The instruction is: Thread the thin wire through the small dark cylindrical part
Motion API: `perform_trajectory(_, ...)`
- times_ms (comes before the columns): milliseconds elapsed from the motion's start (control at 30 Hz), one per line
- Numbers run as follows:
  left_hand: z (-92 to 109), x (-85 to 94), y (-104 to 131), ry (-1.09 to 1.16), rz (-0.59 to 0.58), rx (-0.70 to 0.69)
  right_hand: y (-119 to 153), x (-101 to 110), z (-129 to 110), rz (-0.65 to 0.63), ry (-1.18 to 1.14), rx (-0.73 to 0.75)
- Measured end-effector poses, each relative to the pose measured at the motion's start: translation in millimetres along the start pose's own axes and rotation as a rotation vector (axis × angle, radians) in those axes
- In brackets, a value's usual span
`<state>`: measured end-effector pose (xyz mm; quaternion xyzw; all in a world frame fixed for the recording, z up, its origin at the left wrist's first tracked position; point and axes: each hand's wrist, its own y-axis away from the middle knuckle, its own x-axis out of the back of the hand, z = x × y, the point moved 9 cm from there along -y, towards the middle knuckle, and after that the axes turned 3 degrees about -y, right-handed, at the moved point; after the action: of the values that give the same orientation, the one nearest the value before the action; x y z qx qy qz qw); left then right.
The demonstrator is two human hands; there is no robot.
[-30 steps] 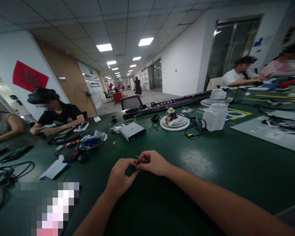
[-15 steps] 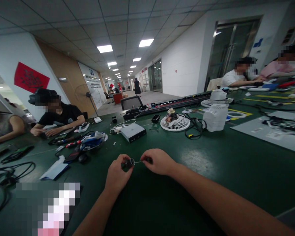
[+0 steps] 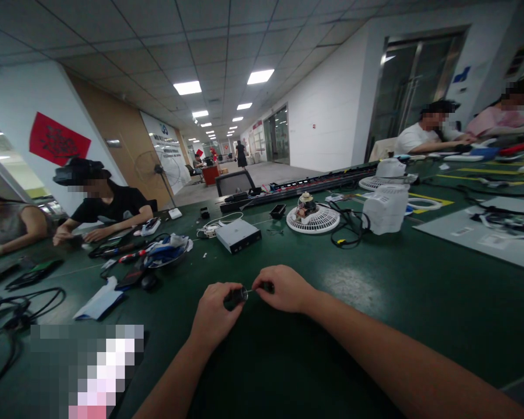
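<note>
The left hand (image 3: 212, 311) grasped a small dark cylindrical part (image 3: 243, 293) between thumb and fingers, its ringed end turned toward the right hand (image 3: 283, 288). The right hand pinched a thin metal rod (image 3: 250, 290) between thumb and forefinger, the rod pointing at the ringed end; whether its tip had entered the part could not be determined. Both hands were raised over the near half of the green tabletop (image 3: 288, 361), close to each other, and the dark part lay in the gap between them.

Beyond the hands sat a grey optical disc drive (image 3: 238, 235), with a small black tray (image 3: 278, 210) behind and to its right. Farther right stood a round white slotted base (image 3: 312, 224) bearing exposed components, then a coiled black cable (image 3: 351, 230) beside a white housing (image 3: 385, 210). To the left, a dark computer mouse (image 3: 149, 281) rested near a folded pale-blue sheet (image 3: 98, 299). A co-worker in a black T-shirt (image 3: 113, 201) sat at the far left side
</note>
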<state>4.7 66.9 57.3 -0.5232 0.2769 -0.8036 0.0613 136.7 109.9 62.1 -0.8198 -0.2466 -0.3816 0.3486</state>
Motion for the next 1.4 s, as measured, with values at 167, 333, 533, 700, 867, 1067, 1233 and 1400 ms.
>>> perform_trajectory(167, 4.8, -1.3, 0.3, 0.007, -0.001, -0.050, 0.2, -5.8, 7.2, -0.043, 0.076, -0.080)
perform_trajectory(333, 3.5, -1.0, 0.6, 0.021, 0.032, -0.067, 2.0, -6.4, 1.9, -0.061, -0.007, -0.031)
perform_trajectory(533, 8.0, -0.9, 0.9, 0.030, 0.022, -0.090, 0.7, -6.1, 13.8, -0.036, 0.011, -0.119)
perform_trajectory(700, 6.8, -2.2, 1.3, 0.056, 0.010, -0.073, 0.8, -11.6, 4.3, -0.089, -0.027, -0.040)
perform_trajectory(867, 4.8, -6.9, 1.2, 0.098, -0.025, -0.075, 0.6, -6.6, 7.0, -0.058, 0.058, -0.098)
perform_trajectory(1067, 0.3, -5.1, -0.2, 0.037, -0.009, -0.031, 1.7, -5.2, 20.3, -0.045, 0.170, -0.237)
perform_trajectory(1233, -9.2, 0.6, 0.0, -0.006, 0.036, 0.042, 4.3, -5.6, 28.4, -0.062, 0.030, -0.339)
perform_trajectory(1400, -19.6, -2.5, 0.8, -0.010, 0.018, 0.124, 8.5, -28.7, 28.2, -0.226, -0.057, -0.358)
